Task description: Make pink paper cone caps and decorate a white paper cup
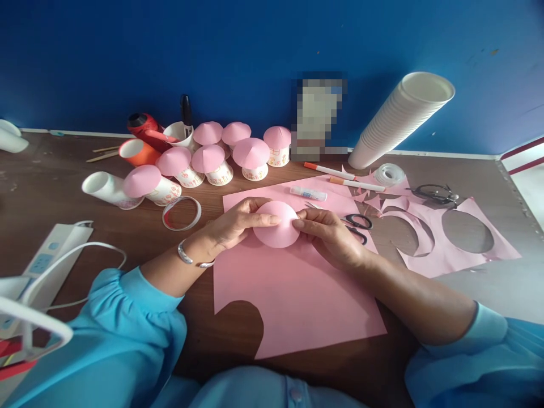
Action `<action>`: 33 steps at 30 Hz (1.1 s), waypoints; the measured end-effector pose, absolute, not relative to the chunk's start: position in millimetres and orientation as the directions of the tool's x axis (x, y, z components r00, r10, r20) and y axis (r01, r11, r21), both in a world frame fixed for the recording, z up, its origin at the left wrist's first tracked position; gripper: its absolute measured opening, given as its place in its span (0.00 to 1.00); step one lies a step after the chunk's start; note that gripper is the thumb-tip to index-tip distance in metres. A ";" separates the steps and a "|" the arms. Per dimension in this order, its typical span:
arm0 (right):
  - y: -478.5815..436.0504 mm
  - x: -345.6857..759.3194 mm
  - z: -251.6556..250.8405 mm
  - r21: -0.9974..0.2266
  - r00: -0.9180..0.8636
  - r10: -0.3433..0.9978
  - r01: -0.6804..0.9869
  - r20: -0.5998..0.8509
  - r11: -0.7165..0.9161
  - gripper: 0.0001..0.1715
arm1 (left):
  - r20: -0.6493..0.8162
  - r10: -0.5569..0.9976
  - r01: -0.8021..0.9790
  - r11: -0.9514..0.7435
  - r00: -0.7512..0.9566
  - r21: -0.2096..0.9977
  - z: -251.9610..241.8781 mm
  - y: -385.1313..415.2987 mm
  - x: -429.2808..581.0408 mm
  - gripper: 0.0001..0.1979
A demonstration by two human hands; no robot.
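Observation:
Between my two hands is a pink paper cone (278, 232), wide and shallow. My left hand (242, 224) grips its left side, thumb on top and fingers beneath. At the right edge my right hand (325, 232) pinches the paper between thumb and finger. Below lies a large pink paper sheet (306, 300) with a curved piece cut from its lower left corner. A glue stick (309, 194) rests on the sheet just beyond the cone. Black-handled scissors (359, 224) lie partly hidden behind my right hand.
Several paper cups with pink cone tops (250, 156) stand at the back left. A tall cup stack (399, 122) leans at the back right, near a tape roll (390, 174), markers (325, 170), eyeglasses (436, 194) and paper scraps (463, 266). A power strip (46, 260) lies left.

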State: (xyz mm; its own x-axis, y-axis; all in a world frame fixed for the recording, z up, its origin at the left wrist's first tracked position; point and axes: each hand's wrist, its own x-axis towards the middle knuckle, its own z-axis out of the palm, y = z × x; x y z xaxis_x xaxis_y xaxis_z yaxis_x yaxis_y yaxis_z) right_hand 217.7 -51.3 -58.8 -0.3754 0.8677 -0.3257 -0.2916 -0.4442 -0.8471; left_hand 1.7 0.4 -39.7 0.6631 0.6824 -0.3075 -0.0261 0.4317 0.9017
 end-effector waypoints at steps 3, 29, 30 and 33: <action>-51.8 217.7 -59.0 -0.843 -0.391 0.861 -0.294 -0.324 -0.451 0.19 | -0.314 0.720 -0.041 0.429 0.619 0.903 -39.8 0.6 1.5 0.14; -57.9 210.5 -58.5 -0.863 -0.426 0.844 -0.230 -0.327 -0.450 0.16 | -0.339 0.647 -0.015 0.477 0.683 0.879 -36.7 -3.1 4.3 0.16; -58.1 210.5 -58.7 -0.860 -0.427 0.845 -0.241 -0.323 -0.451 0.15 | -0.342 0.645 -0.024 0.488 0.684 0.873 -36.7 -3.0 4.1 0.16; -58.0 211.1 -59.2 -0.860 -0.433 0.855 -0.278 -0.286 -0.428 0.14 | -0.341 0.650 -0.029 0.487 0.679 0.873 -37.0 -3.0 3.7 0.16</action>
